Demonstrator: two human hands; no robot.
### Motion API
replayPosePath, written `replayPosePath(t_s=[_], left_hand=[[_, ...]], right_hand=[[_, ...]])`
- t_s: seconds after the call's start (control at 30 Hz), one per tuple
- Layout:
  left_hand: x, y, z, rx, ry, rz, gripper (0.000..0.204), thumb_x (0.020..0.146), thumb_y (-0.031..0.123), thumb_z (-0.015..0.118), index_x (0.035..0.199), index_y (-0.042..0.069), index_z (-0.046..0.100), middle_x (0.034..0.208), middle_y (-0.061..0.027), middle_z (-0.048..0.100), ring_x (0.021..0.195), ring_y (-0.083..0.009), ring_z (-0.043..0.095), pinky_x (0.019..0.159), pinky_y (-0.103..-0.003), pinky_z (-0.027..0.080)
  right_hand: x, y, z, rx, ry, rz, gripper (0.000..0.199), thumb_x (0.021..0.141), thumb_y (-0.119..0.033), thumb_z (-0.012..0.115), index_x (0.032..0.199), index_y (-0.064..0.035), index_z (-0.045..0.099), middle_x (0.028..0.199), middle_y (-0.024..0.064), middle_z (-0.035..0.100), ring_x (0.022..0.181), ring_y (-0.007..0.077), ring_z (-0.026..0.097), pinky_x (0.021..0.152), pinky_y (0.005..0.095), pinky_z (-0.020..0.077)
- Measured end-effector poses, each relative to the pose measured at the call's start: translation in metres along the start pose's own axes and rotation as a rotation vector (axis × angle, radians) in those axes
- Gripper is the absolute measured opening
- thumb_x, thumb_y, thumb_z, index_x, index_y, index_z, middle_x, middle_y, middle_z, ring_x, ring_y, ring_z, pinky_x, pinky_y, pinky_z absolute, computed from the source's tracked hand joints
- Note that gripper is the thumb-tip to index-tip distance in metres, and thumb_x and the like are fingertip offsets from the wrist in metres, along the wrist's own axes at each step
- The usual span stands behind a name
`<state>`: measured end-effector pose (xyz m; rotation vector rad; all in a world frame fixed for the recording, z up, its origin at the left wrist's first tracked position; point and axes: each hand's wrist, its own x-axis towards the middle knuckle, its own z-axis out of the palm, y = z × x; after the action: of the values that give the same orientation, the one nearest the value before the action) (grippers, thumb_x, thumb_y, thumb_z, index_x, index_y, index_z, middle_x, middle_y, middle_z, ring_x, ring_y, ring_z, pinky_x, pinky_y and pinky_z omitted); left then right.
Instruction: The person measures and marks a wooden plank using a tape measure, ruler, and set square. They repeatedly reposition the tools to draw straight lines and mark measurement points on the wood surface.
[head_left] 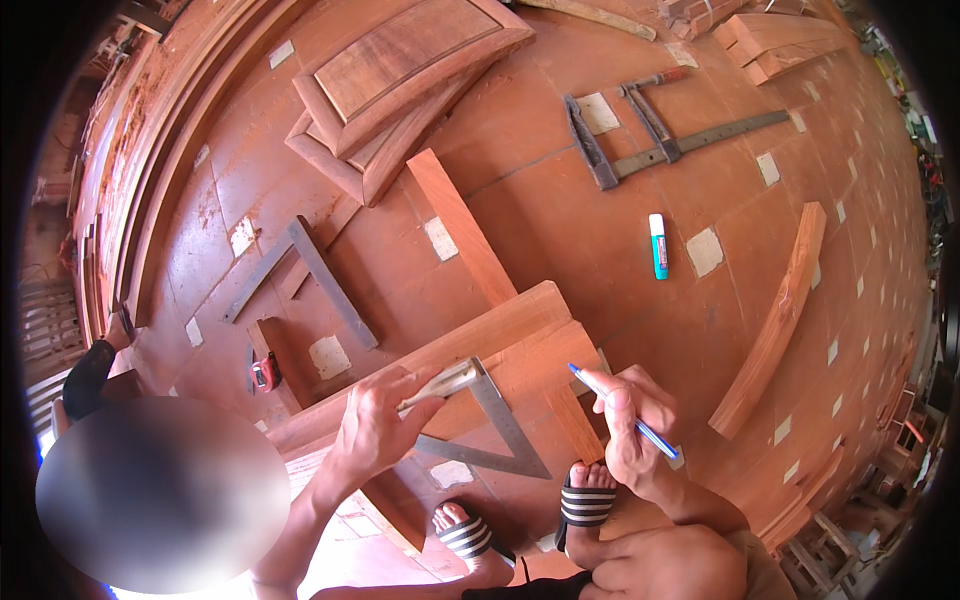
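My left hand [375,420] is closed around the pale handle of a metal try square [508,420], its blades angled over the wood below. My right hand [637,420] grips a white and blue pen [650,436], its blue end toward the wooden workpiece [545,350]. This reddish workpiece is made of long and short pieces meeting at a joint, just in front of my feet. A narrow board [462,228] extends from it toward the far side. Whether the pen touches the wood I cannot tell.
A larger metal square [332,285] and a red tape measure [264,373] lie left. Beyond are stacked panels [400,75] and a bar clamp [665,140]. A teal glue tube [658,247] and curved wood piece [775,325] lie right. Another person's sleeve [88,380] appears far left.
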<state>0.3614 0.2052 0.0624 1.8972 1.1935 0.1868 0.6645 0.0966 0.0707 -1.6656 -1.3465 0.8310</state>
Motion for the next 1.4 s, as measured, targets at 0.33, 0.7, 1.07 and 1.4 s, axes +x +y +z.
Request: replayPosePath(t_s=[0.33,0.7,1.07,1.4], left_hand=[[0.004,0.004,0.005,-0.032,0.022,0.018,0.042,0.086,0.006,0.085,0.127,0.0,0.077,0.093,-0.0192,0.073,0.077,-0.0375,0.07,0.07,-0.044,0.056],[0.009,0.009,0.013,-0.013,0.031,-0.004,0.044,0.087,0.006,0.085,0.13,0.003,0.077,0.094,-0.0175,0.073,0.078,-0.0369,0.071,0.07,-0.044,0.057],[0.013,0.009,0.009,-0.027,0.014,0.025,0.045,0.086,0.007,0.086,0.13,0.003,0.077,0.094,-0.0185,0.073,0.079,-0.0364,0.072,0.071,-0.044,0.058],[0.012,0.008,0.011,-0.025,-0.003,-0.01,0.044,0.086,0.007,0.086,0.129,0.002,0.077,0.094,-0.0186,0.074,0.08,-0.0349,0.072,0.071,-0.043,0.057]], right_hand=[[0.021,-0.004,0.027,0.198,-0.094,0.088,0.014,0.087,0.002,0.078,0.1,0.0038,0.076,0.101,0.0187,0.08,0.102,0.0301,0.08,0.09,0.0376,0.0632],[0.025,-0.006,0.042,0.175,-0.125,0.053,0.014,0.088,-0.001,0.08,0.101,0.0023,0.076,0.1,0.0186,0.079,0.1,0.0317,0.08,0.089,0.0384,0.0622],[0.024,-0.004,0.042,0.201,-0.133,0.086,0.015,0.087,0.002,0.079,0.101,0.0029,0.076,0.102,0.019,0.079,0.101,0.0313,0.08,0.09,0.0377,0.0621],[0.025,-0.005,0.041,0.181,-0.154,0.073,0.016,0.086,0.004,0.079,0.102,0.0038,0.077,0.101,0.0188,0.079,0.1,0.0317,0.08,0.09,0.0384,0.0625]])
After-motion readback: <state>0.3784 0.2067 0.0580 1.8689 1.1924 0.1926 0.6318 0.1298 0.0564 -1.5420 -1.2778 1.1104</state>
